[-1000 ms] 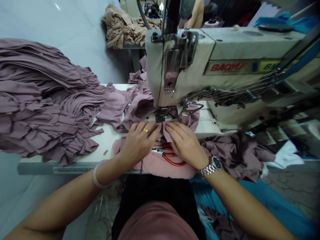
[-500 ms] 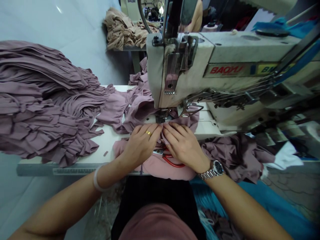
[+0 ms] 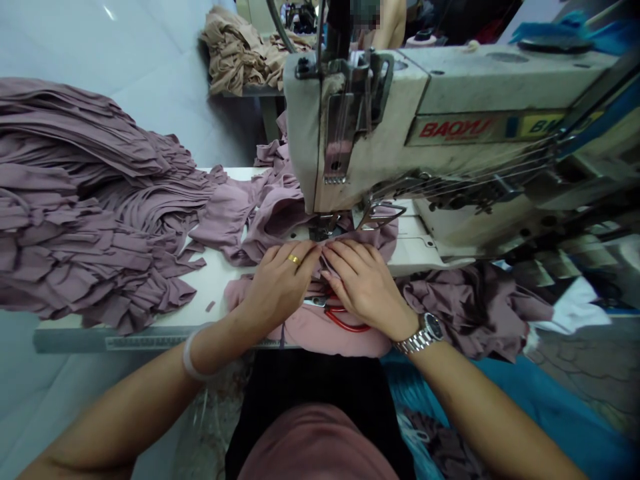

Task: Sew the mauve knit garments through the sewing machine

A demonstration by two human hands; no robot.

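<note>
Both hands are at the front of a sewing machine (image 3: 360,133), close to its presser foot (image 3: 324,230). My left hand (image 3: 283,280), with a gold ring, has its fingers closed on a mauve fabric piece (image 3: 265,230). My right hand (image 3: 363,287), wearing a steel watch, grips the same fabric just right of the left fingertips. The fingertips of the two hands nearly meet before the foot. Part of the fabric lies under the foot and part is hidden beneath my hands. Red-handled scissors (image 3: 345,320) lie on a pink pad (image 3: 325,337) below my right hand.
Tall stacks of mauve fabric pieces (image 3: 90,193) cover the left of the white table (image 3: 220,280). More mauve cloth (image 3: 475,300) hangs at the right. Beige cloth (image 3: 240,53) is heaped on a table behind, where part of another person's arm (image 3: 393,27) shows.
The view has shifted slightly. My hands stay at the presser foot on the fabric, and my right thumb now sticks out a little more from the fingers.
</note>
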